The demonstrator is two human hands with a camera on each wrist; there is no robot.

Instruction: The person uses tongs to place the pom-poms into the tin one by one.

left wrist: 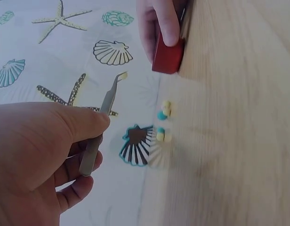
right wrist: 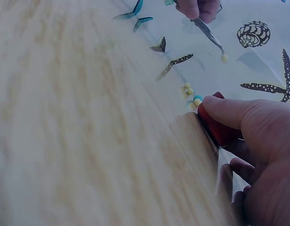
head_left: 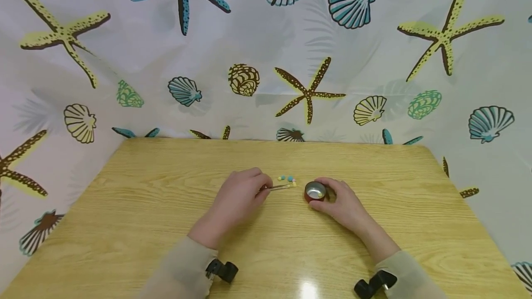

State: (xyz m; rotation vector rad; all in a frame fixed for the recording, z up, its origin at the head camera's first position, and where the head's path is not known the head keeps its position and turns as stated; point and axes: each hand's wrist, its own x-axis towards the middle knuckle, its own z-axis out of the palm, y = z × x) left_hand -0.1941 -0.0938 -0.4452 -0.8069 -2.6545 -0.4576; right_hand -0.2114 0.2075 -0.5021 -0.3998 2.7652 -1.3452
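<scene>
Nearest, the pale sleeves (head_left: 183,266) are showing at the bottom of the head view, each bearing a black camera (head_left: 222,270). Past them, the right hand (head_left: 342,202) is gripping a small red cup (left wrist: 167,57), thumb and fingers bending round its side; the cup is facing open side up, its base seemingly resting on the table (head_left: 158,193), and a yellow bead (head_left: 320,194) is lying inside it. To the left of the cup, the left hand (head_left: 243,193) is pinching the tweezers (left wrist: 107,101), and in the right wrist view their tips are holding another yellow bead (right wrist: 224,58) above the table, apart from the cup. A little farther off, a few loose beads (head_left: 290,179), yellow and blue, are sitting close together; they are too small for a sure count. The step in hand seems to be bringing the pinched bead to the cup, so the next move is probably calling for a steady squeeze, tips passing over the rim before any release, and a still cup. Farthest, the shell-printed cloth (head_left: 249,119) is hanging behind the table.
</scene>
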